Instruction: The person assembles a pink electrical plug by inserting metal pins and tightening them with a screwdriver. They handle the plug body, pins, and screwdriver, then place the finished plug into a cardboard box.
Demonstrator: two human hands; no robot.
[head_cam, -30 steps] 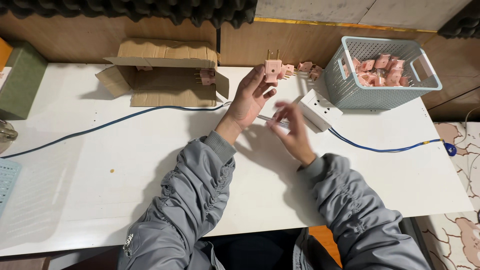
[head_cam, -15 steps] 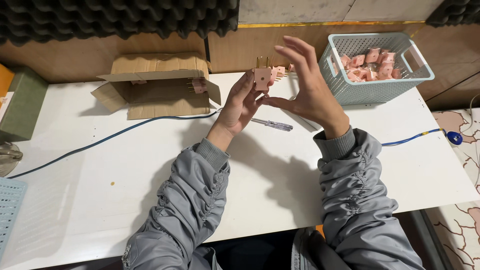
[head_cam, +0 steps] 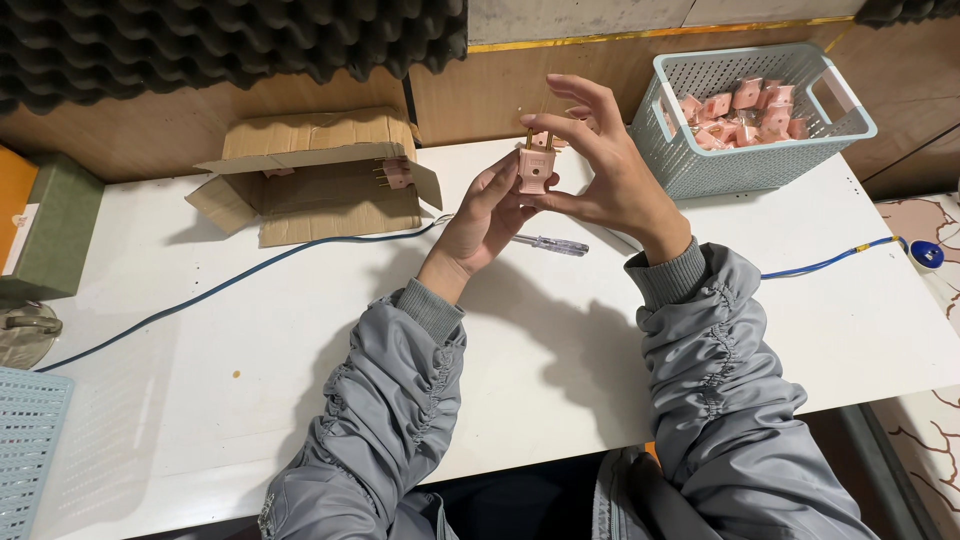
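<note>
Head view, near to far. Grey sleeves (head_cam: 400, 420); white table (head_cam: 200, 400). Left hand (head_cam: 485, 215) and right hand (head_cam: 605, 170), lifted off the table since a second ago, pinch one pink plug (head_cam: 535, 168) between fingertips, prongs up, held mid-air for handling. Screwdriver (head_cam: 550, 244) now lies loose beneath. Blue cable (head_cam: 250, 275). Beyond: open cardboard box (head_cam: 315, 180); pale blue basket (head_cam: 700, 165) of pink plugs.

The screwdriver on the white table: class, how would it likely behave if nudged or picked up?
The screwdriver lies flat on the table, and its handle looks round, so a sideways nudge would probably roll it. It looks slim and small, so likely light. The shaft seems straight and metal, so it should stay stiff; the clear handle may be a little slippery.
</note>
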